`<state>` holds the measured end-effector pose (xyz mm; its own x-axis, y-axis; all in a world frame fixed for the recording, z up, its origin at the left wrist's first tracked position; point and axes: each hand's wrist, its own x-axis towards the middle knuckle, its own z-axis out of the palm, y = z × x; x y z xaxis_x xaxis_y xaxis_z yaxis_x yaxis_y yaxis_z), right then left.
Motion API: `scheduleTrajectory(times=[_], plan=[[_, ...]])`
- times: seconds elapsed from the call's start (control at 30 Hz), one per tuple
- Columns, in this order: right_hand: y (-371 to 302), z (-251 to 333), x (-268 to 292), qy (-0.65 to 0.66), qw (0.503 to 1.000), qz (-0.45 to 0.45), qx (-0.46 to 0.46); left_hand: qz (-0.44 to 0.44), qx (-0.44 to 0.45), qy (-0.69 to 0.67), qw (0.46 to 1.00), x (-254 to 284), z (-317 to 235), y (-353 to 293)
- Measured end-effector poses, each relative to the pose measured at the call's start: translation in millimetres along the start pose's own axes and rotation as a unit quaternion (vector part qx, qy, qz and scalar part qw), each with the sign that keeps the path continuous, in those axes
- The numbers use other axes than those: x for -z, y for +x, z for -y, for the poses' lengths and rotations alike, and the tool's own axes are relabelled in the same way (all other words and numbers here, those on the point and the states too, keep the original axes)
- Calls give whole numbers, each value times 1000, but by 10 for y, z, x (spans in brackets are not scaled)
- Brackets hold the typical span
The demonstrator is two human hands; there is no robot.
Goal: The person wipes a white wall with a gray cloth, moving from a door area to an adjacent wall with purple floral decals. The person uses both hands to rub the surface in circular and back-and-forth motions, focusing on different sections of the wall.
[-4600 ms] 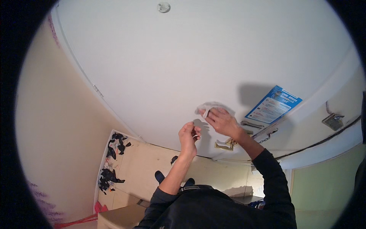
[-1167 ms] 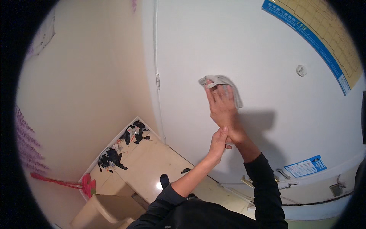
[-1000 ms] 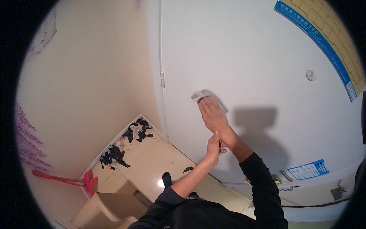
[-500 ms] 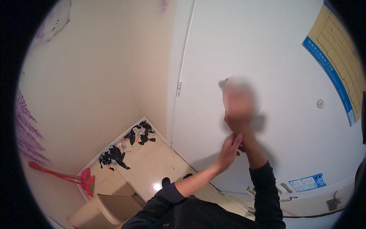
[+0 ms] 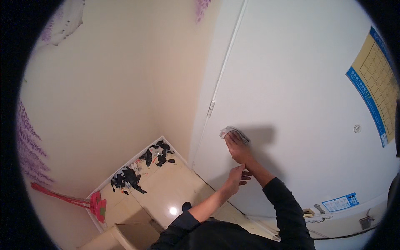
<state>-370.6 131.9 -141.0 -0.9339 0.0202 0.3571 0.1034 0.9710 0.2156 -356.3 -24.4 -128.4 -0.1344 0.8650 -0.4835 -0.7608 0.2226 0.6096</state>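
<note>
My right hand [image 5: 237, 150] is closed on a crumpled light grey cloth [image 5: 228, 131], which lies against the white door [image 5: 308, 83] on its hinge side. The fingers press over the cloth and hide part of it. Just below, my left hand [image 5: 235, 179] holds nothing. Its thumb side meets my right wrist, and the other fingers stand apart, slightly bent. Both dark sleeves are pushed up from the wrists.
A hinge [image 5: 211, 108] marks the door's left edge. Yellow-and-blue poster [image 5: 373, 79], round knob-like fitting [image 5: 357, 128], blue label [image 5: 341, 202] and brass latch [image 5: 308, 213] are on the right. Black scraps [image 5: 129, 178], a red broom-like tool [image 5: 98, 206] and a beige bin [image 5: 118, 239] occupy the lower left.
My right hand, a blur before, has moved down and left across the door with the cloth. My left hand has moved down and left, its fingers loosened from my right wrist.
</note>
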Motion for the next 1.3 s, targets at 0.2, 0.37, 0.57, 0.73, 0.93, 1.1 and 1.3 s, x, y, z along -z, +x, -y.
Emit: scheduleTrajectory(times=[0.2,0.37,0.57,0.73,0.93,1.1,1.3], plan=[[1117,-89,1356,-225,966,-122,-25,29,-118,18,992,34,-614,-345],[1879,-343,2057,-215,946,-230,-75,15,-147,-10,989,197,-707,-541],[1969,-319,1772,-249,947,-194,-61,-8,-130,-12,991,395,-627,-567],[1848,-112,1395,-260,957,-110,-58,-14,-129,-16,991,504,-683,-564],[1338,2,537,-223,972,-52,-49,-39,-115,-18,992,603,-706,-557],[1007,57,-121,-201,978,-40,-45,-68,-124,-42,989,796,-708,-608],[848,230,-580,-229,972,42,-7,-111,-128,-43,985,1004,-702,-728]])
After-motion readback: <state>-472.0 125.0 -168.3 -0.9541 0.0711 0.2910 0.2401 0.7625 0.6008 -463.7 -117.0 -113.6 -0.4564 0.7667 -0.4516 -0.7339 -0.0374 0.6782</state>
